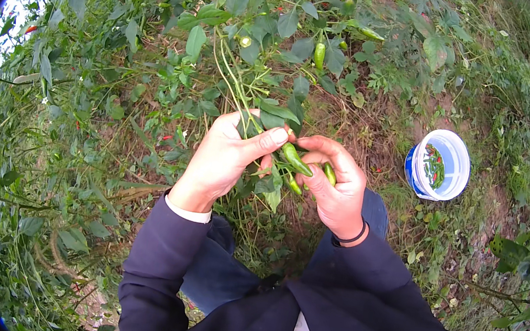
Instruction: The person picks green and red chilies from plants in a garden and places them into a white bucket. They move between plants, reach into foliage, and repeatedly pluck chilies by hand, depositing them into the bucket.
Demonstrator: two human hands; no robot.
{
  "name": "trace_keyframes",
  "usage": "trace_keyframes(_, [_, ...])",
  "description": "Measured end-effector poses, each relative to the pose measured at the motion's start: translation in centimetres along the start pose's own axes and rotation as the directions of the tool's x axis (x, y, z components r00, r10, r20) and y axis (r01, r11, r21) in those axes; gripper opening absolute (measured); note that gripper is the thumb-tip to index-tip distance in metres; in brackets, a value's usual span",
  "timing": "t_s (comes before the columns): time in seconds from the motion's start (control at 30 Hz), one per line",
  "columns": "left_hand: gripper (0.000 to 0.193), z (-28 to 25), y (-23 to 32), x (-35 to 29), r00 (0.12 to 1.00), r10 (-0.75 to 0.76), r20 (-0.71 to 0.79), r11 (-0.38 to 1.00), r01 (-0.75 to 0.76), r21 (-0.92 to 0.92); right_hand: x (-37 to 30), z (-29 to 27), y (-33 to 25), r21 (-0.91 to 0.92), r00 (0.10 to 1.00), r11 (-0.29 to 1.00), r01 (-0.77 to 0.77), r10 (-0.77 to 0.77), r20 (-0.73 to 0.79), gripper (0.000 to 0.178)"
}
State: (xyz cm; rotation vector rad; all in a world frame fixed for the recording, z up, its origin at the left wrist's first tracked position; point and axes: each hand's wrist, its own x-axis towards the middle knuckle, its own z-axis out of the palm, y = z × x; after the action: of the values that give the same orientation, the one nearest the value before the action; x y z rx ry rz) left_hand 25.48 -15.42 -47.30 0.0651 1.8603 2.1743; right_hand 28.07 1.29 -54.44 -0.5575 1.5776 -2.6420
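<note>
My left hand is closed, its thumb pressing a leafy pepper-plant branch against the fingers. Just past that thumb tip, a green chili pepper points down and to the right between my two hands. My right hand is curled closed, with another green chili showing between its fingers and thumb. Below them a third green chili peeks out among leaves. The fingertips of both hands nearly meet at the stem end of the first chili, where fingers partly hide the contact.
A white and blue bucket stands on the ground to the right, with green and a few red chilies inside. Pepper plants surround me, and one green chili hangs ahead. My jeans-clad legs are below my hands.
</note>
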Motion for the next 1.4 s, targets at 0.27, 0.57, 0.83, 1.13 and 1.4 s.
trace_keyframes(0.27, [0.016, 0.4, -0.4, 0.1, 0.999, 0.024, -0.036, 0.998, -0.022, 0.054, 1.3, -0.1, -1.5, -0.410, 0.877, 0.778, 0.476, -0.453, 0.159, 0.031])
trace_keyframes(0.57, [0.026, 1.2, -1.1, 0.7, 0.999, -0.007, 0.046, 0.994, 0.002, 0.111, 3.8, -2.3, -1.6, 0.355, 0.941, 0.890, -0.286, 0.331, -0.070, 0.030])
trace_keyframes(0.83, [0.026, -1.2, -0.4, 0.7, 0.991, 0.066, 0.115, 0.936, -0.022, -0.352, -1.1, -31.2, -1.5, -0.814, 0.500, 0.444, -0.375, -0.643, -0.581, 0.038])
trace_keyframes(1.13, [0.023, 0.8, -0.7, 0.8, 0.990, 0.056, -0.131, 0.994, -0.067, -0.082, -1.2, -16.1, -4.2, -0.688, 0.851, 0.723, -0.069, -0.318, -0.419, 0.018])
trace_keyframes(1.4, [0.023, 1.0, -0.5, 0.0, 0.985, 0.085, -0.153, 0.990, -0.101, -0.099, 2.8, 0.2, -5.3, -0.499, 0.965, 0.866, -0.038, 0.161, 0.206, 0.015])
